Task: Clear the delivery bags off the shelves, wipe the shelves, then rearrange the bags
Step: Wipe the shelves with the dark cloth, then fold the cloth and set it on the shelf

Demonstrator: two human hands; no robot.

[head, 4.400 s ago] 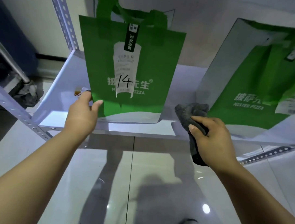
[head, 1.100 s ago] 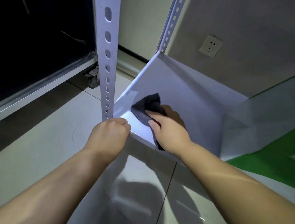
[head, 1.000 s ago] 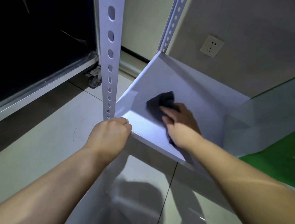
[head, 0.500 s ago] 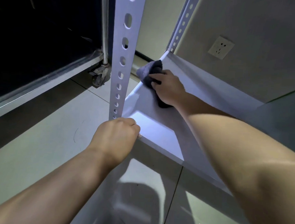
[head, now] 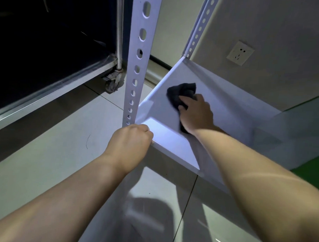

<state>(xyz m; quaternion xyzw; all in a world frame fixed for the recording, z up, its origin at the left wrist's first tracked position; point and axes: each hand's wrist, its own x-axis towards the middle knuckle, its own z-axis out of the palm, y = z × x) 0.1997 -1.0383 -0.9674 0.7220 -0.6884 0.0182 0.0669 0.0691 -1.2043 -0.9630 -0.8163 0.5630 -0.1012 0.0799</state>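
A white metal shelf (head: 222,98) runs from the frame's middle to the right. My right hand (head: 196,113) holds a dark grey cloth (head: 180,93) and presses it on the shelf's left part. My left hand (head: 130,145) grips the front left corner of the shelf, at the foot of the perforated upright (head: 139,61). A green and white delivery bag (head: 289,144) stands on the shelf at the right edge of the frame, only partly in view.
A rear perforated post (head: 199,29) rises at the shelf's back left corner. A dark cart with a caster wheel (head: 113,80) stands left of the rack. A wall socket (head: 240,53) sits above the shelf. Glossy tiled floor (head: 43,161) lies below.
My right hand has pulled the cloth back from the far left corner toward the middle of the shelf. My left hand keeps its grip on the front corner.
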